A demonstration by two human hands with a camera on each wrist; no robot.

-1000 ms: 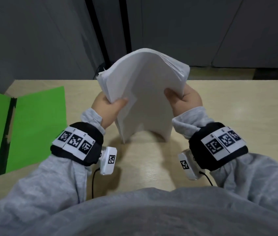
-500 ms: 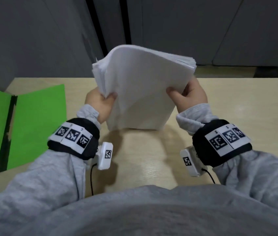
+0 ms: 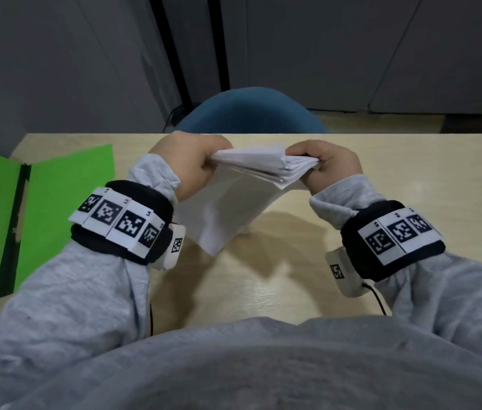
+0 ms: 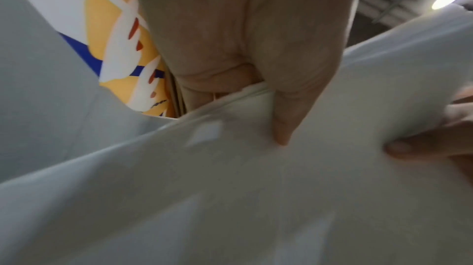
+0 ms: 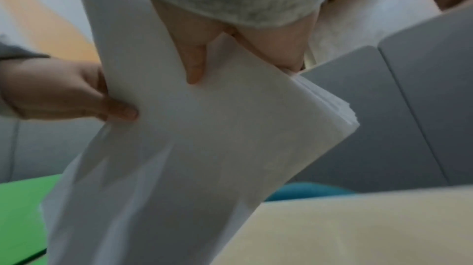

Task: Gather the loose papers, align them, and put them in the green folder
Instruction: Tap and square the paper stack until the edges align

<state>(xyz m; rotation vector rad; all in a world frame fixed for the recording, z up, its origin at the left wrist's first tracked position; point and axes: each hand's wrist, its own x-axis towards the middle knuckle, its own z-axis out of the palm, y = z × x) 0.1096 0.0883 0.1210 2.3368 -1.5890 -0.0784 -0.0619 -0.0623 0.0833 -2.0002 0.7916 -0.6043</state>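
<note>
Nearest the head camera, a grey sweatshirt (image 3: 234, 365) fills the lower part of the view, and the near edge of the counter (image 3: 263, 276) is hidden behind it. Black wristbands (image 3: 121, 220) with printed tags are worn on both forearms.

Above the middle of the counter, a stack of papers (image 3: 234, 208) is held up by its top edge, with the sheets hanging down and toward the person. The lowest corner is seen just above or on the wood; contact cannot be judged. The left hand (image 3: 192, 164) is curled around the top left corner and the right hand (image 3: 325, 167) around the top right corner, so both are closed on the stack. The thumbs are hidden in the head view; in the left wrist view the left hand (image 4: 250, 51) is shown with its thumb pressed on the papers (image 4: 230, 198), and in the right wrist view the right hand (image 5: 230, 42) is shown the same way on the papers (image 5: 192, 158), whose fanned, uneven edges are visible there. Both wrist views are blurred.

The green folder (image 3: 65, 202) is laid open at the left of the counter, well apart from the stack, and cut off by the frame edge. Only a strip of the green folder (image 5: 18, 218) is caught in the right wrist view.

Beyond the far edge, part of a blue chair (image 3: 251, 113) is seen, its lower part hidden by the counter.
</note>
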